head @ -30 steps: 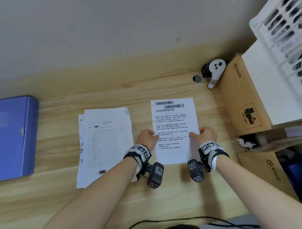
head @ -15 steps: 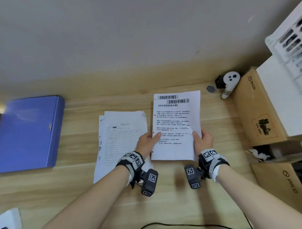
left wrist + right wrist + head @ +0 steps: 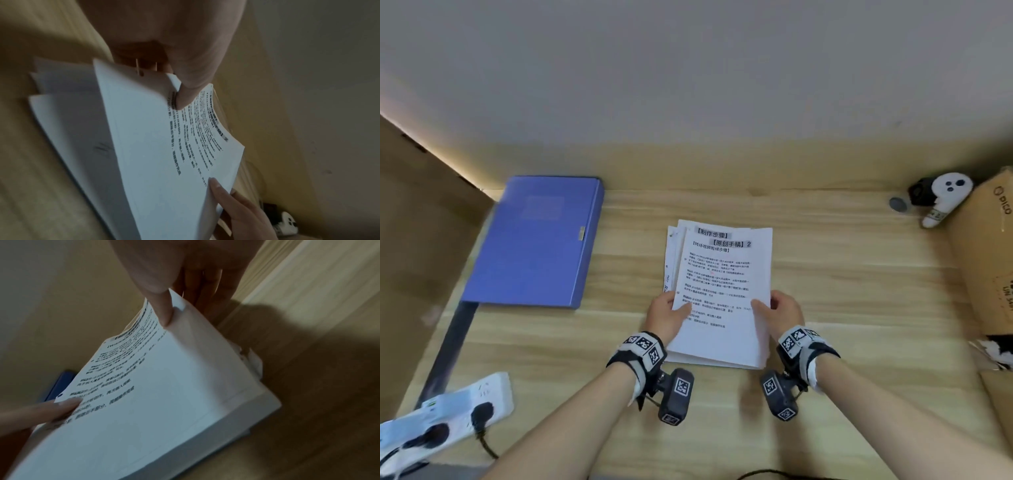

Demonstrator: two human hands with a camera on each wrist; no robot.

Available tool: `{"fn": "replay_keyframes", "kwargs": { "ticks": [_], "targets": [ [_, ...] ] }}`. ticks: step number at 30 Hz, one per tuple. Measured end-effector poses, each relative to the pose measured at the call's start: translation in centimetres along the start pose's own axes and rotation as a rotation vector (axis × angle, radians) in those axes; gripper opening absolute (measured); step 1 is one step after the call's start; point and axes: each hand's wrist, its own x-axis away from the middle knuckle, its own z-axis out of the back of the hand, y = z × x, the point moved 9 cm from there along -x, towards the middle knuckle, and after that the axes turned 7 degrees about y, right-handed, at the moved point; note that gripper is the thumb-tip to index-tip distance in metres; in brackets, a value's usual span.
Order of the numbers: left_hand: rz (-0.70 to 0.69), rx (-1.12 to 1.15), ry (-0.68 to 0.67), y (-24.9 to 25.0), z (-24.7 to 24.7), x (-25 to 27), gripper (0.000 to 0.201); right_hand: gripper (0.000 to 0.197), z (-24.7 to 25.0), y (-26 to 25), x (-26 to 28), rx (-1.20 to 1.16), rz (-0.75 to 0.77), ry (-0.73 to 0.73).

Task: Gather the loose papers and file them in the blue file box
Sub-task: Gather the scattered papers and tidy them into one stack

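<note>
A printed sheet [image 3: 726, 284] with bold headings lies over the stack of papers [image 3: 671, 257] in the middle of the wooden desk. My left hand [image 3: 667, 317] pinches its left edge, thumb on top. My right hand [image 3: 782, 313] pinches its right edge the same way. In the left wrist view the printed sheet [image 3: 174, 154] is raised a little above the lower pages [image 3: 68, 116]. In the right wrist view the sheet [image 3: 144, 394] bends under the thumb. The closed blue file box [image 3: 534, 240] lies flat at the left of the desk.
A white power strip [image 3: 445, 414] with plugs sits at the front left edge. A white controller [image 3: 945, 198] and a small grey disc [image 3: 898, 204] lie at the back right beside a cardboard box [image 3: 983, 257]. A wall runs behind the desk.
Both hands have lifted the printed sheet off the desk and carried it left onto the stack of papers. The view has swung left with it.
</note>
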Motion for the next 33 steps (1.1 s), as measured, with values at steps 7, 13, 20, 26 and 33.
{"fn": "replay_keyframes", "kwargs": {
  "ticks": [7, 13, 20, 26, 33],
  "targets": [
    [0.083, -0.161, -0.081, -3.0, 0.5, -1.0, 0.018, 0.032, -1.0, 0.7, -0.1, 0.17, -0.025, 0.065],
    [0.019, -0.224, 0.169, -1.0, 4.0, -3.2, 0.043, 0.043, 0.2, 0.2, -0.7, 0.069, -0.05, 0.132],
    [0.261, -0.005, -0.065, -1.8, -0.1, -4.4, 0.038, 0.052, -2.2, -1.0, -2.2, 0.025, -0.096, 0.022],
    [0.261, 0.037, -0.052, -2.0, -2.3, -3.0, 0.035, 0.03, -2.8, -0.6, -1.4, -0.169, -0.194, -0.051],
    [-0.009, 0.169, -0.042, 9.2, -1.4, -1.9, 0.029, 0.038, 3.4, -7.3, -2.0, -0.393, -0.068, -0.003]
  ]
}}
